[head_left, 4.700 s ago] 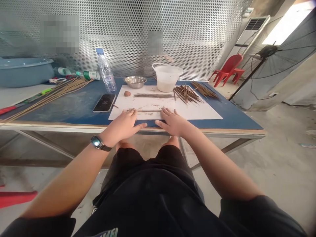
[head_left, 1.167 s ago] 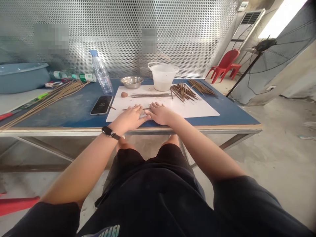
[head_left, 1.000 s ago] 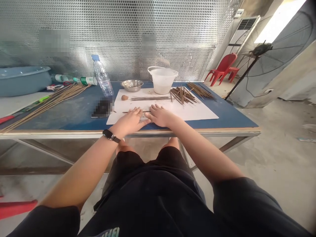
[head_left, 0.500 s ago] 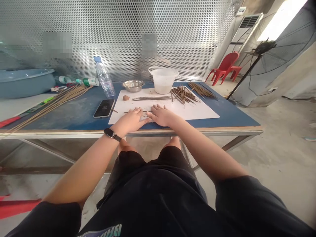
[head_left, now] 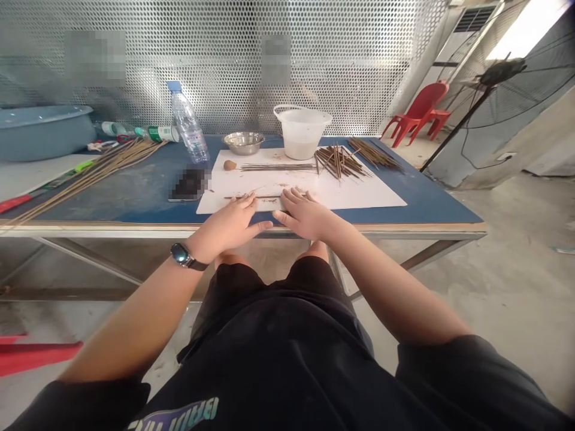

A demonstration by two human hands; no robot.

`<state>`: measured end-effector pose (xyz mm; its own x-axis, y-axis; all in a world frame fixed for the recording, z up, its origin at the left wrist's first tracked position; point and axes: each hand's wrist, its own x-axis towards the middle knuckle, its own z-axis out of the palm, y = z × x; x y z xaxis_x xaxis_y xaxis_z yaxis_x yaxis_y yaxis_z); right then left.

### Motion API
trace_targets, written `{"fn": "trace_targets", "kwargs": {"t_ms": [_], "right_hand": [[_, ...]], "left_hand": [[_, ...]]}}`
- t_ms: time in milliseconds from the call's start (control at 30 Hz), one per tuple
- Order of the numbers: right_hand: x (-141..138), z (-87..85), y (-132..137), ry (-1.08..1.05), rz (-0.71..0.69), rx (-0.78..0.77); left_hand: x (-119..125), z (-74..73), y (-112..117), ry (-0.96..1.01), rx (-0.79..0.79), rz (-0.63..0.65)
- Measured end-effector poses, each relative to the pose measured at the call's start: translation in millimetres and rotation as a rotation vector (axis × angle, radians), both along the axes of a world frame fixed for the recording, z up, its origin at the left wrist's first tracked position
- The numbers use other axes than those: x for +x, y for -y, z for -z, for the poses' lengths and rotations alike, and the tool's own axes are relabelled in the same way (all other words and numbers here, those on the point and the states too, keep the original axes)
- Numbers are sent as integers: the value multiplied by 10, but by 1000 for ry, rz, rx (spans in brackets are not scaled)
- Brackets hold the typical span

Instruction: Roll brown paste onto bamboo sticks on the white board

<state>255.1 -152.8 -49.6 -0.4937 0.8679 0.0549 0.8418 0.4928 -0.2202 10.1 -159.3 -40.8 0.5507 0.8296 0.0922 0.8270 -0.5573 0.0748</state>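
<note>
A thin brown stick (head_left: 268, 196) lies crosswise near the front of a white board (head_left: 377, 196). My left hand (head_left: 234, 220) rests its outstretched fingertips on the stick's left part. On the right part lie the flat fingers of my right hand (head_left: 306, 215). Both thumbs point inward, with a gap between them. Behind the hands are a small brown lump (head_left: 229, 165) and a row of thin dark sticks (head_left: 278, 167). To their right is a loose pile of thicker brown sticks (head_left: 340, 164). Brown crumbs dot the board around the stick.
A white bucket (head_left: 302, 134) and a metal bowl (head_left: 244, 142) stand at the back. Left of the board are a phone (head_left: 188, 185) and an upright plastic bottle (head_left: 188, 126). Long tan sticks (head_left: 103, 170) and a blue basin (head_left: 45, 134) occupy the left. More sticks (head_left: 375, 154) lie back right.
My hands have slid apart, and more of the stick shows between them. My palms sit nearer the table's front edge. The view has shifted slightly, so the table appears higher.
</note>
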Motion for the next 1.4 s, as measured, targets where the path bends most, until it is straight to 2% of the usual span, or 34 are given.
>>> {"fn": "trace_targets", "kwargs": {"t_ms": [233,300,400,567,667,767,933,1033,1167,1400], "right_hand": [[-125,-152,-311,22,72,-57],[-118,-166,-346,24,71,-63],[-57,-121,-281,-3,43,-41],[55,-13,-33,3,-20,-1],[63,-12,32,10,-22,8],[32,-63,-37,26,-1,-12],[-101,-160,-339,-2,2,16],[-232,-172,-473,-30,-22,24],[-346,-150,-411,28,-22,-31],[-250,-28,62,9,-73,9]], "left_hand": [[-31,-50,-485,-47,-48,-100],[-63,-63,-549,-55,-66,-132],[-109,-75,-451,-64,-70,-129],[-164,-95,-72,-69,-15,-93],[-177,-105,1,-55,-22,-119],[-151,-110,-130,-41,-27,-138],[-41,-120,-527,-53,-105,-181],[-3,-113,-621,-99,-124,-172],[-23,-98,-469,-141,-101,-167],[-78,-99,56,-155,24,-103]]}}
